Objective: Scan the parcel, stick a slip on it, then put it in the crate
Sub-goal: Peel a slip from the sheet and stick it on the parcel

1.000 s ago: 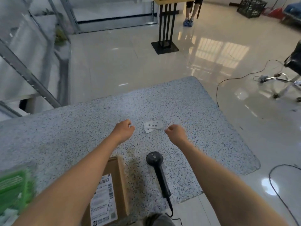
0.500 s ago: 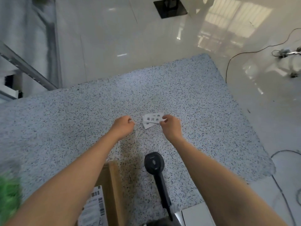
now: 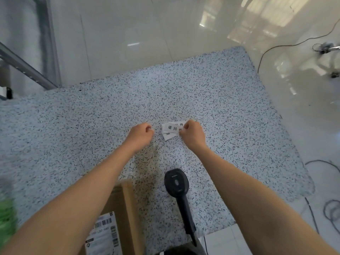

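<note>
A small pile of white slips (image 3: 170, 130) with black characters lies on the speckled table (image 3: 211, 100). My right hand (image 3: 192, 133) rests on the pile's right end, fingers pinched on the top slip. My left hand (image 3: 142, 134) is curled shut just left of the slips, not touching them. A brown cardboard parcel (image 3: 121, 208) with a white shipping label (image 3: 104, 234) lies at the near edge, partly under my left forearm. The black handheld scanner (image 3: 177, 186) lies on the table between my arms.
Something green and blurred (image 3: 6, 218) sits at the near left edge. Cables (image 3: 272, 47) trail over the glossy white floor to the right. A grey metal shelf frame (image 3: 27, 69) stands at the far left.
My right hand moved left onto the slips and pinched the top one. The left hand kept its place. The camera tilted down.
</note>
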